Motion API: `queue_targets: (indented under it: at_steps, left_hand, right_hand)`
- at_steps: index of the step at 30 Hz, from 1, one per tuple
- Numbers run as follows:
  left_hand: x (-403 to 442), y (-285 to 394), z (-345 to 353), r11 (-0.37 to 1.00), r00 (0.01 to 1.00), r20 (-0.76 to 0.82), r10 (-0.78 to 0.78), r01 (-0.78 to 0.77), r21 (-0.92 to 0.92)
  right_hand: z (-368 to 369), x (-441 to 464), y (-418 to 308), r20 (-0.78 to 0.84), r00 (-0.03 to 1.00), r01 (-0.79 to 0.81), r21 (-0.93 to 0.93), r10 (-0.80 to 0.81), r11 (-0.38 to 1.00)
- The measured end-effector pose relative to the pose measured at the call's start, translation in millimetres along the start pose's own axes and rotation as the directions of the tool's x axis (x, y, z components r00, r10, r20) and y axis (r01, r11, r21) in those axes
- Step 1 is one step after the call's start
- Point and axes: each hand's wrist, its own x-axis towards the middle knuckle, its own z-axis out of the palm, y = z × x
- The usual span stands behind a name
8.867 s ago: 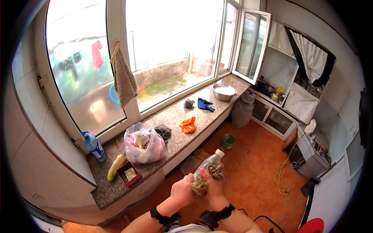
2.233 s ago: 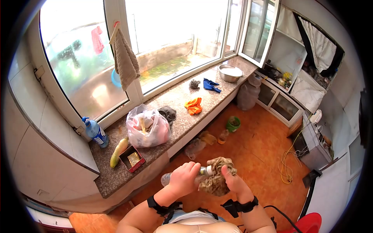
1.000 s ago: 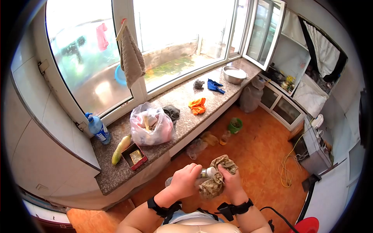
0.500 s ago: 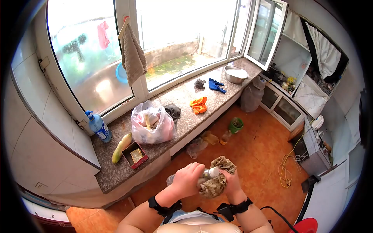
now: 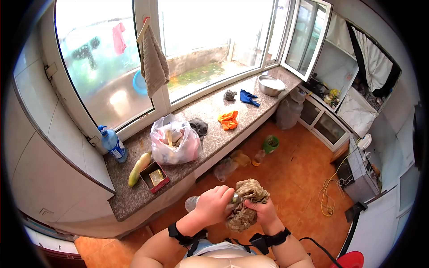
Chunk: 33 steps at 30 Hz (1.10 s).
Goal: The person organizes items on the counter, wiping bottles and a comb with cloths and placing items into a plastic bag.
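My left hand (image 5: pixel 213 206) is closed around a clear bottle (image 5: pixel 192 203) held sideways, its base sticking out to the left of my fingers. My right hand (image 5: pixel 267 211) grips a crumpled brown mottled rag (image 5: pixel 252 191), thumb pressed on the cloth. The rag is bunched against the cap end of the bottle and hides the cap. Both hands are in front of my body, above the floor and short of the counter.
Along the window runs a granite counter (image 5: pixel 210 142). On it are a pump bottle (image 5: pixel 114 144), a long pale-green vegetable (image 5: pixel 139 169), an open tin (image 5: pixel 154 177), a plastic bag (image 5: pixel 175 142), an orange cloth (image 5: pixel 228 120), a blue cloth (image 5: pixel 249 98) and a metal bowl (image 5: pixel 271 85).
The rag has shifted over the bottle's cap, which showed before and is now covered. My right thumb now lies across the cloth. The bottle's base shows more on the left.
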Motion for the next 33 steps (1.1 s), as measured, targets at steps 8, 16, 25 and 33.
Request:
queue_targets:
  at_steps: [8, 16, 25, 33]
  left_hand:
    - [3.0, 13.0, 1.5, 0.986, 0.995, -0.040, -0.096, 0.089, -0.143]
    - [1.2, -3.0, 2.5, 0.832, 0.893, 0.208, -0.399, 0.448, -0.327]
    - [-17.2, -28.8, 21.0, 0.418, 0.921, 0.345, -0.179, 0.389, -0.821]
    - [-41.5, 1.1, 30.6, -0.184, 0.756, 0.645, -0.112, 0.622, -0.761]
  right_hand:
    - [-2.0, 7.8, -4.5, -0.005, 0.990, -0.134, 0.333, 0.144, 0.933]
    - [8.8, 2.9, -10.3, 0.122, 0.992, -0.082, 0.327, 0.044, 0.941]
    - [11.3, 28.2, -14.1, -0.081, 0.981, 0.172, -0.028, -0.174, 0.985]
    - [12.6, 37.5, -32.7, -0.145, 0.989, -0.017, 0.136, 0.036, 0.991]
